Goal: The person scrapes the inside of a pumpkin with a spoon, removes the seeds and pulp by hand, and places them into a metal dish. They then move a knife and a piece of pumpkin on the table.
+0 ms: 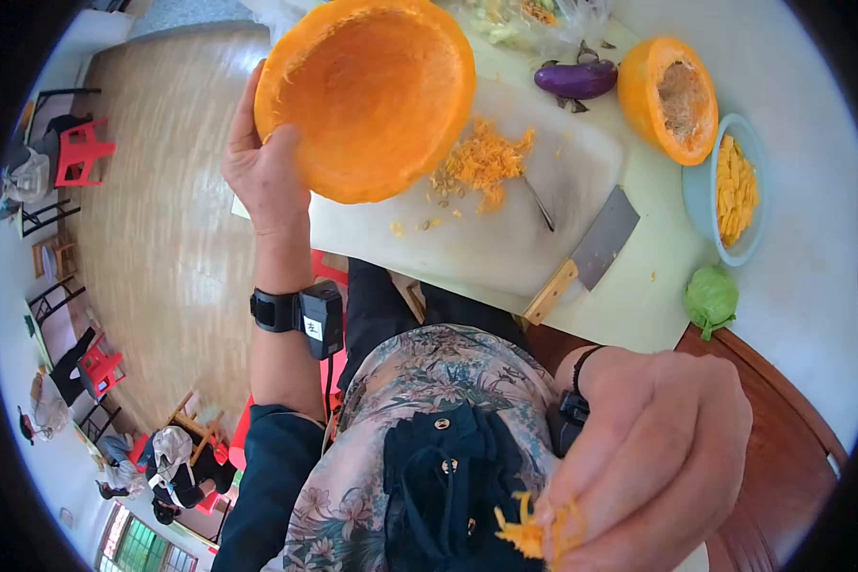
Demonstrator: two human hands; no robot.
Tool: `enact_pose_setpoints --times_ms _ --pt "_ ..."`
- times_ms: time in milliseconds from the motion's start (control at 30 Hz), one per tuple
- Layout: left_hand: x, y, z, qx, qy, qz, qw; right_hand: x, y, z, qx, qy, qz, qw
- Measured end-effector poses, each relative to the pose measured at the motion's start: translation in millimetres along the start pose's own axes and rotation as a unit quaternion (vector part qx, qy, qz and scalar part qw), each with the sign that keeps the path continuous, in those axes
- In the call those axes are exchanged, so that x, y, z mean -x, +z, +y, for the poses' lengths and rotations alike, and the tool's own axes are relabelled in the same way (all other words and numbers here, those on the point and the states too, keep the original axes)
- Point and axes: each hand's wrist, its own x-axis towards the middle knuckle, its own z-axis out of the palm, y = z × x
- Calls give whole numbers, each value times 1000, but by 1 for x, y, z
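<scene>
My left hand (269, 176) grips the rim of a hollowed pumpkin half (377, 95), its orange inside facing me. Close to the camera, my right hand (653, 448) pinches stringy pumpkin pulp (524, 529) between thumb and fingers. A heap of pulp (486, 164) with some seeds lies on the white cutting board (582, 143), and a spoon-like metal handle (541, 205) sticks out of it. The cleaver (608, 238) rests across the board's right edge, its wooden handle towards me. Farther right stands another pumpkin half (672, 100) with fibres still inside.
A blue bowl (701, 205) holds cut yellow-orange pieces. A purple eggplant (577, 80) and a plastic bag (543, 19) of scraps lie at the back. A round green vegetable (711, 297) sits by the table's right edge. Red stools (84, 153) and seated people are across the room.
</scene>
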Motion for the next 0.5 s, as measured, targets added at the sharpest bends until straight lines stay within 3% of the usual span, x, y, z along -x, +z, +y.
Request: enact_pose_setpoints --times_ms 33,67,133,267,367,433,500 --pt "-2 -3 0 1 1 2 1000 1 7 -2 34 -28 97 994" --pt "-4 -7 -1 10 -7 10 1000 3 -2 -4 34 -28 95 994" --pt "-8 -14 -2 20 -17 20 999 8 -27 -10 -94 62 -79 990" --pt "-11 -23 -2 31 -38 28 998 1 -20 -5 -78 86 -52 992" --pt "-13 -27 -2 35 -48 37 998 -11 -11 5 -136 20 -66 988" --pt "-14 -30 -3 41 -49 40 997 -10 0 -6 24 63 8 998" --pt "-17 -36 -5 71 -54 21 996 -7 -11 -7 0 82 -32 996"
